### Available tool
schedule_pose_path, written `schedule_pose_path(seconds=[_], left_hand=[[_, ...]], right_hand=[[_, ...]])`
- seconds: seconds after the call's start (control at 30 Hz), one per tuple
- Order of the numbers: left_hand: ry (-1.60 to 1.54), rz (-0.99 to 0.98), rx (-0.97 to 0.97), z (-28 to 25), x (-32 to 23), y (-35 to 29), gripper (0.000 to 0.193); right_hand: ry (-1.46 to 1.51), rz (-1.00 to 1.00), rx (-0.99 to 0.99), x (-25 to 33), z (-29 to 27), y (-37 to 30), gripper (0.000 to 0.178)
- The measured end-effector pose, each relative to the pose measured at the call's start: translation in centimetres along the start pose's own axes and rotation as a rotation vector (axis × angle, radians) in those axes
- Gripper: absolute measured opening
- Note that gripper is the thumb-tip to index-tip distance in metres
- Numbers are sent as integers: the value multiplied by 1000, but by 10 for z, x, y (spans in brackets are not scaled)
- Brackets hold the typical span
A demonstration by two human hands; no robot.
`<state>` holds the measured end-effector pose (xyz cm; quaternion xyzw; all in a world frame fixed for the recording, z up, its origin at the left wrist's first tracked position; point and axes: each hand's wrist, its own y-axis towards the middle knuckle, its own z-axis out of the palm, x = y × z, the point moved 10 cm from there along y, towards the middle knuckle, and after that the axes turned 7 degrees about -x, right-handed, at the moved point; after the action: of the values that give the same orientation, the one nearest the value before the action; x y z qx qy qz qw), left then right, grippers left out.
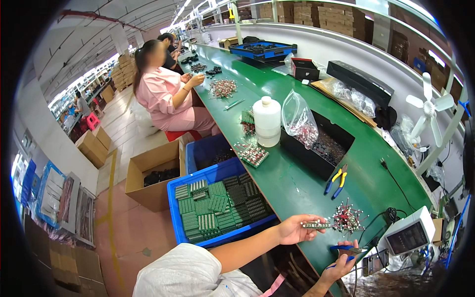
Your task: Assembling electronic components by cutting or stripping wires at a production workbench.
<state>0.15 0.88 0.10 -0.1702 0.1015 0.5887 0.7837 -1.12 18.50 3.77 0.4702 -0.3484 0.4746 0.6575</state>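
My left hand (297,228) pinches a narrow green circuit board strip (314,225) above the near part of the green bench. Just right of the strip lies a loose heap of small parts with red and white leads (348,218). Closer to the bench's front edge, my right hand (341,266) is wrapped round blue-handled cutters (346,249); their jaws are too small to make out. Beyond the heap rests another pair of pliers (336,181) with yellow and blue handles, touched by neither hand.
A black box (316,161) of parts and a white bottle (267,121) stand ahead. At the bench's left, a blue crate (173,198) holds many circuit boards. A grey device with a display (408,235) sits at right. A person in pink (161,96) works farther along.
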Motion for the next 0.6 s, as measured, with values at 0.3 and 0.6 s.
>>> schedule_pose_path(seconds=[0.3,0.6], left_hand=[[83,-26,54,22,23,-19,52],[-121,-224,-16,26,38,-35,52]], right_hand=[[-57,67,-93,-12,-8,0,45],[187,68,184,-19,20,-2,33]])
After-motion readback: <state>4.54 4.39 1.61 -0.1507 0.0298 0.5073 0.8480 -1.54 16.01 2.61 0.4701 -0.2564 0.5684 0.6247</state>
